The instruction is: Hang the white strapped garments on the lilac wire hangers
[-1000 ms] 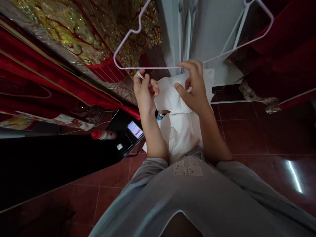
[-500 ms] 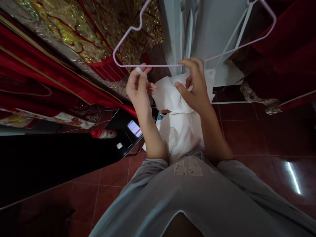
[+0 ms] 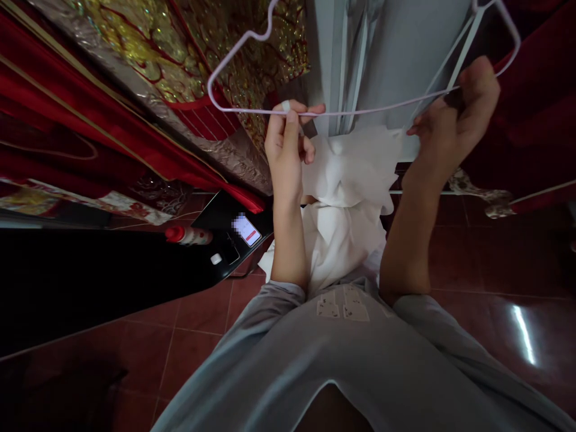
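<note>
The lower bar of a pale pink hanger point(image 3: 373, 110), above a bunched white cloth point(image 3: 335, 231), is pinched between the thumb and fingers of the left hand point(image 3: 287, 150). The bar's far end is met by the curled right hand point(image 3: 454, 129), though whether it is gripped there cannot be told. A lit phone point(image 3: 247, 231) and a red-capped bottle point(image 3: 191, 236) are carried by the black table point(image 3: 148, 273).

A black tabletop point(image 3: 112, 282) juts over red floor tiles point(image 3: 202, 306) reflecting light.
</note>
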`<state>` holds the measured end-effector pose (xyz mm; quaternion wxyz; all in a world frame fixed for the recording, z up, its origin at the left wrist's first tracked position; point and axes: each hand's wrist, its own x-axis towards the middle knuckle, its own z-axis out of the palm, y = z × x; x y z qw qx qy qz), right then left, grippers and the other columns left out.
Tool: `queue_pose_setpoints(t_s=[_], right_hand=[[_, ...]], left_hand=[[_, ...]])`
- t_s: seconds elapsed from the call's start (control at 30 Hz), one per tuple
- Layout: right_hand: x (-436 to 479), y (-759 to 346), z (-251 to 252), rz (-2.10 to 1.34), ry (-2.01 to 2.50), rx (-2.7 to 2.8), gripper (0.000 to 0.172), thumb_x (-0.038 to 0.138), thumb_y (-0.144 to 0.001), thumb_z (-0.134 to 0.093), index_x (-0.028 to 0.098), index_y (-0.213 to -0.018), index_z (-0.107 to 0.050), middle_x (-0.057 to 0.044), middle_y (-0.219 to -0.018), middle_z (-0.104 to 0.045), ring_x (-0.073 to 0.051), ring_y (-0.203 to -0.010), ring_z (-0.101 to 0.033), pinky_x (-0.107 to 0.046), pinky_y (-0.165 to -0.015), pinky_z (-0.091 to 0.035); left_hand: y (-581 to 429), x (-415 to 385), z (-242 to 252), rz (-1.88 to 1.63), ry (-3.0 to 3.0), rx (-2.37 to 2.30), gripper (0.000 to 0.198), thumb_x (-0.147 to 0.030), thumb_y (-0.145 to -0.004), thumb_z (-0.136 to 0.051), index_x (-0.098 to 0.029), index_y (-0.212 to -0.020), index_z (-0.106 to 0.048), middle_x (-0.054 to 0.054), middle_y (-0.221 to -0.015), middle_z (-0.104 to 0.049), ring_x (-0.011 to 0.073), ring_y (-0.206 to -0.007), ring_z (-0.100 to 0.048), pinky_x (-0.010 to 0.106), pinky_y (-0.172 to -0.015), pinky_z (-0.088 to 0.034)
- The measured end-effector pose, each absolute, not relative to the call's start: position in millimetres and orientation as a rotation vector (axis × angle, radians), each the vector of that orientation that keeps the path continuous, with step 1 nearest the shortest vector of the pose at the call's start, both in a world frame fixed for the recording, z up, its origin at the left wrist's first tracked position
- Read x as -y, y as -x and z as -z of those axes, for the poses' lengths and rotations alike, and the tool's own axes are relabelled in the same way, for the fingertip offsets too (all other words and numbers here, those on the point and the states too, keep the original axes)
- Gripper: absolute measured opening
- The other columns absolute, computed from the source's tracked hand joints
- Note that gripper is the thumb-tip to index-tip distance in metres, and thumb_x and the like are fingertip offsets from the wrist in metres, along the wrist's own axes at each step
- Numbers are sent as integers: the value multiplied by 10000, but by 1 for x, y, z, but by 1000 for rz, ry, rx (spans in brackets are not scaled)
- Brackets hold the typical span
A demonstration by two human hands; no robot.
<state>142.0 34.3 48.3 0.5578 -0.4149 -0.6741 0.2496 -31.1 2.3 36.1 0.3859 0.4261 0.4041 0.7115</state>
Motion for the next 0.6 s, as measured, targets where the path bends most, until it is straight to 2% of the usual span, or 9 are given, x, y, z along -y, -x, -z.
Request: queue_pose_setpoints(t_s=[0.17,0.23,0.3,0.37,0.43,0.5,0.6], right_hand=[[-44,-180,-53,-661,1005,1394,237,266,-843,-601,267,-1078,-630,-57,-950,-635,-154,-788,-603,-262,-556,-452],[-52,-191,-59,-672,1056,1246,170,156,-810,-552,217,-926,-661,-51,-836,-633,-107,-600,-531,-223,-459,-348],[-61,-198,-67,-706,1047,1126,207,64,-765,-478,169,-777,-656,-42,-730,-608,-55,-455,-402,-198,-395,-194],[-68,-200,-79,-782,949,1112,252,30,-759,-437,144,-719,-659,-37,-689,-594,-26,-403,-325,-198,-378,-96],[-73,-199,-91,-878,812,1148,309,25,-810,-404,133,-747,-687,-36,-719,-609,-13,-422,-369,-187,-369,-122],[-82,-201,-98,-953,722,1115,405,19,-870,-322,127,-782,-702,-18,-766,-628,9,-474,-442,-151,-389,-212],[-105,-214,-95,-999,652,1150,538,58,-927,-181,142,-956,-712,23,-943,-665,43,-575,-518,-115,-472,-307]], left_hand=[[32,-5,-33,-1832,-1141,-952,247,-209,-1093,-411,-272,-902,-555,38,-996,-720,213,-764,-657,305,-442,-322],[33,-6,-32,-1810,-1084,-966,226,-242,-1084,-444,-288,-905,-576,31,-1015,-725,226,-764,-668,309,-455,-351],[34,-7,-32,-1779,-984,-986,207,-261,-1074,-480,-299,-907,-597,20,-1024,-731,231,-762,-674,307,-480,-386],[35,-8,-32,-1770,-904,-982,221,-236,-1071,-495,-295,-894,-613,11,-1008,-735,218,-714,-667,298,-489,-399],[35,-9,-32,-1784,-907,-967,268,-183,-1081,-470,-274,-874,-614,11,-988,-735,186,-597,-626,285,-472,-381],[34,-9,-32,-1797,-932,-980,291,-155,-1087,-451,-255,-865,-611,16,-976,-731,160,-501,-572,281,-465,-374],[31,-7,-33,-1790,-935,-1040,265,-193,-1087,-472,-261,-875,-615,17,-993,-728,167,-472,-561,294,-476,-398]])
